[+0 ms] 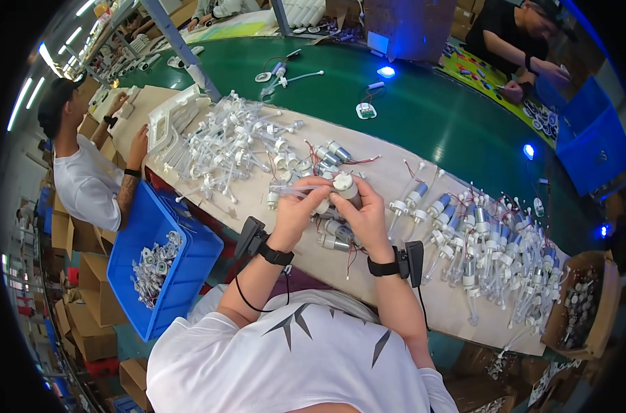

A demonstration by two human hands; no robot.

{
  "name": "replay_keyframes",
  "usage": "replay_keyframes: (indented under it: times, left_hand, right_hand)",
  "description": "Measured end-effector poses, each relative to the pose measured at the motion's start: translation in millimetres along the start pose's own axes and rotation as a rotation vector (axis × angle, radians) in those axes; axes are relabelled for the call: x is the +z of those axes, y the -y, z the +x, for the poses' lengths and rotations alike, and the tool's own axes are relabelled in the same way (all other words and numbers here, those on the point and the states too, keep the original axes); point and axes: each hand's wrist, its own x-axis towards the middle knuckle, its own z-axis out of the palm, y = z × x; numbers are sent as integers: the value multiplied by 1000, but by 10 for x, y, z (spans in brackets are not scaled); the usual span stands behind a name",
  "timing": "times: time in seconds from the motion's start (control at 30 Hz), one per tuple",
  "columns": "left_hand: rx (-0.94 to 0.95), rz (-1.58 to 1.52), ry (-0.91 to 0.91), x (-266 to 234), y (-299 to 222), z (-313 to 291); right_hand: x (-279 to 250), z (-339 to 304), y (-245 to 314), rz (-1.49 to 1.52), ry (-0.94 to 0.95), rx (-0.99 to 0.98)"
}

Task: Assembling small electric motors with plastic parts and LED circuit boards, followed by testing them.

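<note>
Centrally, a white-capped, smooth round cylinder [343, 182] sits above the bench [437, 303], gripped by the curled right hand [368, 217]. Opposite, the left hand [299, 213] angles inward, thumb and forefinger pinching a clear plastic tube [303, 188], fingertips near the cylinder. Both elbows are bent. Below lie shiny metal motors [336, 235]; beyond, glossy white fittings [234, 131] heap left, tube-and-motor assemblies [492, 241] right, near a glossy green conveyor [450, 117].

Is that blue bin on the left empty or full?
Neither: the blue bin is partly filled. A heap of small whitish parts lies inside, bare blue showing around it.
</note>
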Motion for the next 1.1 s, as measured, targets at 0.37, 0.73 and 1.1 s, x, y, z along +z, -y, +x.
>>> replay_keyframes:
  times: [0.37, 0.73, 1.1]
  left_hand:
    - [51, 39, -110, -53, -208, 39]
    - [58, 71, -100, -90, -225, 44]
    - [0, 209, 24, -220, -180, 75]
  right_hand:
    - [49, -4, -16, -186, 12, -210]
    - [20, 1, 16, -252, 20, -221]
    - [-70, 10, 107, -376, 52, -206]
